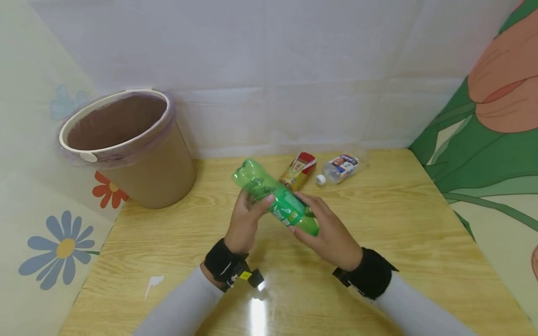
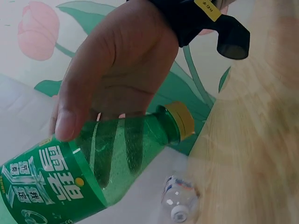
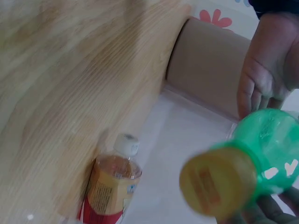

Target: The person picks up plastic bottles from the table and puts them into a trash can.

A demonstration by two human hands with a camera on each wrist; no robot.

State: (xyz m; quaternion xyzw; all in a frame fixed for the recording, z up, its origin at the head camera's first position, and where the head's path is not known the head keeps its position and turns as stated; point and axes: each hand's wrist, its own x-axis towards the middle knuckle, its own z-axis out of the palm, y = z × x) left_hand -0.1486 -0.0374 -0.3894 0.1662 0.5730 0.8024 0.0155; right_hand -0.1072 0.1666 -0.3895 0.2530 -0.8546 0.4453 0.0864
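Fingers of the left hand (image 1: pixel 244 225) hold the base end of the green Sprite bottle (image 1: pixel 286 206) above the worktop (image 1: pixel 168 247)'s middle; the right hand (image 1: pixel 335 237) grips its shoulder beside the yellow cap (image 2: pixel 182 120). A loosened grip could let the smooth plastic slip and knock the red-and-yellow bottle (image 1: pixel 299 169) near the back edge. White label characters read 雪碧.

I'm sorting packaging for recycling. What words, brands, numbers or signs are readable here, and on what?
"雪碧": label of the green Sprite bottle.
Too small or blurred to read surely:
boxed characters on that label;
print on the yellow cap;
label of the red-and-yellow bottle;
label of the clear bottle;
left wrist-strap tag;
right wrist-strap tag.
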